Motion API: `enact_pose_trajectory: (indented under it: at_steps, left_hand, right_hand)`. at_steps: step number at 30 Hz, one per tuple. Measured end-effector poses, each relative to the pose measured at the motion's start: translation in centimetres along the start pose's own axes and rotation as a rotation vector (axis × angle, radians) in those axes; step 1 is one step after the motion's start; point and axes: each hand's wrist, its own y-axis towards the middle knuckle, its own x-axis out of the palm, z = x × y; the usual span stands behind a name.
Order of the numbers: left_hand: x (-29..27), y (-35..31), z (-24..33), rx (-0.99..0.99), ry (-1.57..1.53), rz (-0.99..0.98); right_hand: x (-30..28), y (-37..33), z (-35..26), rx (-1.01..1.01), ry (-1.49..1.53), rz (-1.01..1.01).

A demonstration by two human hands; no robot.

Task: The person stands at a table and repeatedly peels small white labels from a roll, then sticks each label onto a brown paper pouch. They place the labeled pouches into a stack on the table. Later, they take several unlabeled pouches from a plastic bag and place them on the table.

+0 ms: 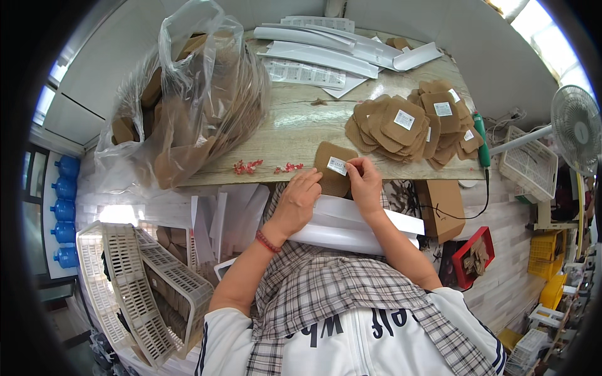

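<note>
A brown rounded pad (pixel 332 180) lies at the near edge of the table in front of me, with a small white printed label (pixel 337 165) on its upper part. Fingers of my left hand (pixel 300 199) are stretched out, their tips resting on the pad's left side. My right hand (pixel 365 183) is closed in a pinch at the label's right edge. Whether the label is fully stuck down cannot be seen. White sheets (pixel 351 216) lie across my lap below both hands. To the right sits a heap of labelled brown pads (pixel 392 128).
A clear plastic bag (pixel 207 106) of brown pads fills the table's left. Curled label sheets (pixel 313 53) lie at the back. Red scraps (pixel 248 167) are near the front edge. A green corded tool (pixel 481 141) and a fan (pixel 574 128) stand right; white crates (pixel 138 276) stand lower left.
</note>
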Motion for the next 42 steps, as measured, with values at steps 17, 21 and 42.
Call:
enact_pose_trajectory:
  at_steps: [17,21,42]
  left_hand:
    - [0.2,0.2,-0.2,0.011,0.009,0.015]
    - [0.1,0.3,-0.1,0.009,0.01,0.003]
    - [0.5,0.2,-0.1,0.022,0.181,-0.102]
  right_hand:
    - [0.7,-0.3,-1.5,0.036,-0.312,0.04]
    - [0.7,-0.3,-1.7,0.031,-0.329,0.034]
    - [1.0,-0.4,-1.0,-0.26,-0.463,0.07]
